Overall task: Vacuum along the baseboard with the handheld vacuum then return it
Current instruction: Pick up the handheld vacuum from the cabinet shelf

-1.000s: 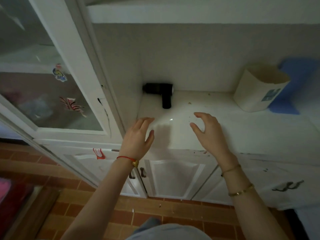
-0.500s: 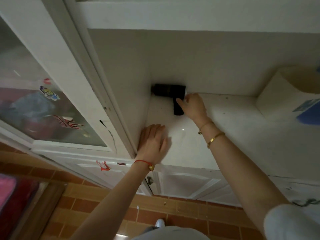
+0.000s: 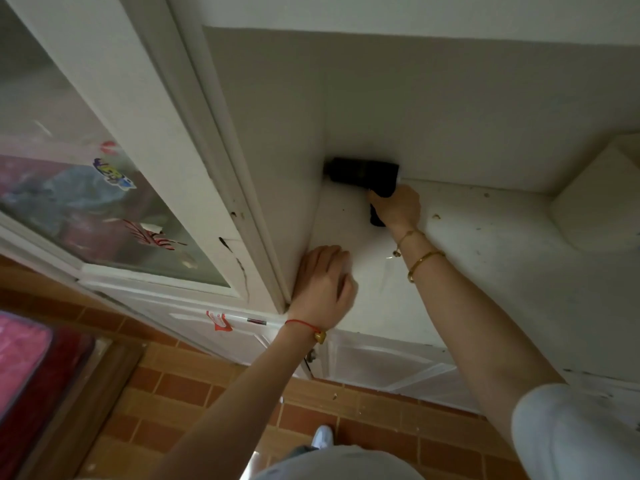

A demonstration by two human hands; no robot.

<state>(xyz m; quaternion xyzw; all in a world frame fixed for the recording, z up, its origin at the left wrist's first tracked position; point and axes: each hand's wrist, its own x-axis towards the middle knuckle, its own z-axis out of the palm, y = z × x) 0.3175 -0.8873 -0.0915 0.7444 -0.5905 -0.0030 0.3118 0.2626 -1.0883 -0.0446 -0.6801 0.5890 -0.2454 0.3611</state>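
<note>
The black handheld vacuum [image 3: 360,173] lies in the back left corner of a white cabinet counter [image 3: 485,258], its barrel against the rear wall. My right hand [image 3: 398,207] is wrapped around the vacuum's handle, which points toward me; the fingers hide most of the handle. My left hand [image 3: 323,285] rests flat on the counter's front left edge, fingers together, holding nothing.
A tall white cabinet with a glass door and stickers [image 3: 104,188] stands at the left. A pale container [image 3: 602,199] sits on the counter at the right. White lower cabinet doors [image 3: 381,362] meet a brown brick-tile floor [image 3: 363,420]. A pink item [image 3: 20,355] lies lower left.
My right hand reached forward across the counter and closed around the vacuum's handle. My left hand came down flat on the counter's front edge. The view moved closer to the corner.
</note>
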